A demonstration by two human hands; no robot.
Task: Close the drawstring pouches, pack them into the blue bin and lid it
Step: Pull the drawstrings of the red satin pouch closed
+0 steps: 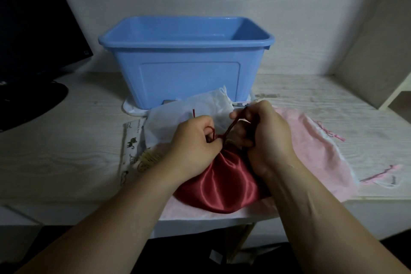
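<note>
A red satin pouch (222, 182) lies at the desk's front edge, its mouth gathered tight. My left hand (193, 140) pinches one dark red cord at the pouch's neck. My right hand (264, 135) grips the other cord, which runs taut from the neck up to its fingers. Behind them stands the open blue bin (186, 69), on top of a white lid (133, 109). A white pouch (195, 107) lies in front of the bin. A pink pouch (315, 151) lies flat to the right, and a cat-print pouch (131, 149) to the left.
A dark monitor (33, 29) and its round base (26, 104) stand at the back left. A beige shelf panel (378, 51) rises at the right. A straw-coloured object (151, 155) peeks out beside my left wrist. Loose pink cords (378, 176) trail at the desk's right front.
</note>
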